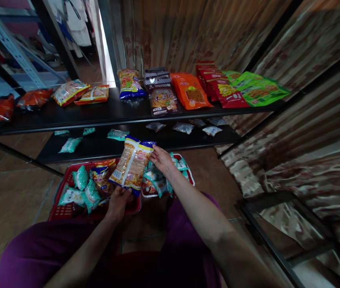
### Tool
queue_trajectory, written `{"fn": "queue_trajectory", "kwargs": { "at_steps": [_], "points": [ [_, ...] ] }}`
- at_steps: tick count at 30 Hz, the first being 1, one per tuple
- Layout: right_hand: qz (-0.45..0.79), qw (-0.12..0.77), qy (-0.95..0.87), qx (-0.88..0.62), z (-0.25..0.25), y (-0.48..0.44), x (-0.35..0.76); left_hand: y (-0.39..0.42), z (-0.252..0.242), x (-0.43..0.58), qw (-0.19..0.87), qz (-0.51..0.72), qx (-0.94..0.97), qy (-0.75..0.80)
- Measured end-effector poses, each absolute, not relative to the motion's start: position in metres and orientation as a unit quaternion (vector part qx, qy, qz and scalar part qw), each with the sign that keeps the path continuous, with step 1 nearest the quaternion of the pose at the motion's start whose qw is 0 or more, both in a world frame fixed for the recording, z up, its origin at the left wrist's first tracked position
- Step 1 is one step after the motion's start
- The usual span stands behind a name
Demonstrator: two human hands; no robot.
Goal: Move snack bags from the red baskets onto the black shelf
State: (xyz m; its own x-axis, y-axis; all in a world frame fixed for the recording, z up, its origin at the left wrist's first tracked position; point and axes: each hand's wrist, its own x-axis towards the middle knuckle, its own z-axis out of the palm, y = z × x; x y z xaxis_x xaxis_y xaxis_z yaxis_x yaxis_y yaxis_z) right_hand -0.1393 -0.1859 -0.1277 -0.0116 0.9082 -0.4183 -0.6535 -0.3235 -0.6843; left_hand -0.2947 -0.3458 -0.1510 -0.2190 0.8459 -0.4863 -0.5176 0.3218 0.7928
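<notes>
Forearms; bag lengthwise away, seemingly rightward.

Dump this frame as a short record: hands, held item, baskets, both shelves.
left_hand: left hand gripping the packet's lower edge
right_hand: right hand gripping its upper right corner
held_item: blue-edged packet, barcode side toward the camera, tilted
left_basket: red basket, teal packets and other snacks inside
right_basket: smaller basket, more teal packets; partly hidden by right hand and forearm
upper_shelf: black upper shelf; brown bags, red bags, green bags among others
lower_shelf: black lower shelf; small packets, contents unclear
</notes>
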Motion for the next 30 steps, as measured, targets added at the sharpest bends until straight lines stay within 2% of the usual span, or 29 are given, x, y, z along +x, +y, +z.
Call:
{"fn": "queue_trajectory", "kwargs": {
  "at_steps": [15,30],
  "points": [
    [0.709,0.569,-0.161,-0.384,-0.129,-0.179,-0.136,-0.355,-0.146,-0.294,0.672,0.547,0.180,0.465],
    [0.681,0.575,-0.174,-0.419,-0.121,-0.186,-0.141,-0.347,-0.131,-0.294,0.647,0.604,0.085,0.457]
  ]
}}
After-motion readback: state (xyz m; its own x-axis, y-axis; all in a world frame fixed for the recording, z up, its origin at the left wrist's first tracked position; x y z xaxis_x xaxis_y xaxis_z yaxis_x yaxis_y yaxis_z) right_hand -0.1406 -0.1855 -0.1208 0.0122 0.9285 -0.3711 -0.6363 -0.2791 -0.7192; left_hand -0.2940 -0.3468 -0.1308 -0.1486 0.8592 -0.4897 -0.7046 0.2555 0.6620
